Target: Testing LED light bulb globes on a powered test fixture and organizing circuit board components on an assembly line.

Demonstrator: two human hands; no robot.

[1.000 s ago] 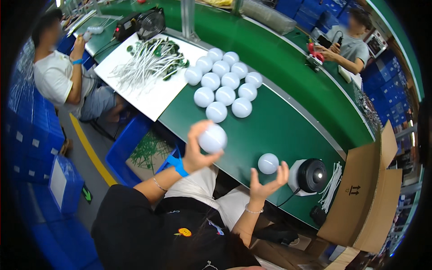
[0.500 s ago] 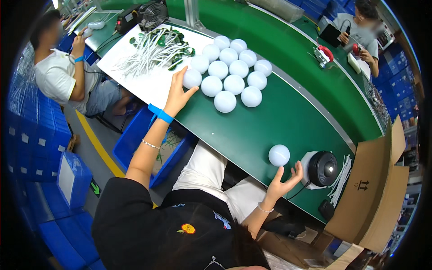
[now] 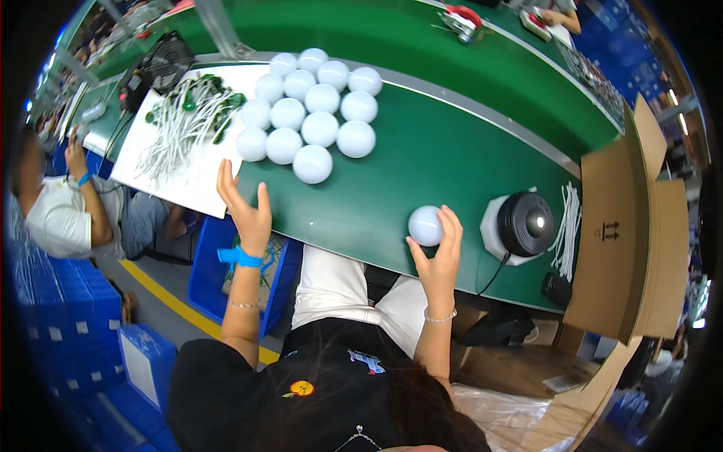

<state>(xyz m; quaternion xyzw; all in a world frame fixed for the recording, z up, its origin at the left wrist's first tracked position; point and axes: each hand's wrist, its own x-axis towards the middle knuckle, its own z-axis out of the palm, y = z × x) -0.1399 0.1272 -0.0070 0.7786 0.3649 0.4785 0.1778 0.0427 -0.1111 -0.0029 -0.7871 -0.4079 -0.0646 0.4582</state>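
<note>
My right hand (image 3: 440,252) has its thumb and fingers against opposite sides of a single smooth white globe (image 3: 425,224) on the green tabletop. My left hand (image 3: 248,215) is held with fingers apart and nothing in it, over the table's near edge beside a white board (image 3: 177,192). Just beyond it stands a close cluster of several white globes (image 3: 312,164), part of it at the board's right edge. A pile of white wires with small green circuit boards (image 3: 184,124) lies on the board.
A black round device with a lit spot (image 3: 527,224) stands right of my right hand, its cable crossing the near edge. White strips (image 3: 566,226) and an open cardboard box (image 3: 614,241) are farther right. A blue bin (image 3: 207,275) sits below the table, left of my legs. Another person (image 3: 71,215) sits at left.
My left hand has drawn back from the globe cluster toward me. My right hand has come up around the single globe and closed on it. The view has turned rightward.
</note>
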